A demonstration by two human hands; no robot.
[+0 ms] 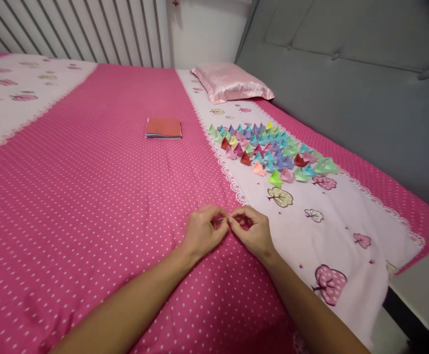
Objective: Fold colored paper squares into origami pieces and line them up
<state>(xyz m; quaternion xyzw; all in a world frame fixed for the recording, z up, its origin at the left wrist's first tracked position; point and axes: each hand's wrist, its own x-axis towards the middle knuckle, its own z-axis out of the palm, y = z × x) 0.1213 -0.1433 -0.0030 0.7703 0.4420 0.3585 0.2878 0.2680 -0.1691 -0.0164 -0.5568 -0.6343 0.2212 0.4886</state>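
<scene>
Over the pink dotted bedspread, my left hand (204, 230) and my right hand (253, 232) meet fingertip to fingertip. Both are closed in a pinch on a small piece of paper (221, 219), of which only a thin pale edge shows. Its shape and folds are hidden by the fingers. Ahead and to the right, rows of small folded paper boats (269, 153) in green, blue, purple, pink, red and yellow stand on the bedspread's white band. Farther off to the left lies a square stack of paper (164, 127) with an orange-red sheet on top.
A shiny pink pillow (232, 82) lies at the far side of the bed. The grey padded headboard (351, 83) rises along the right, with a ribbed pale panel (89, 32) behind the bed. The bedspread (100, 196) drops off at the lower right edge.
</scene>
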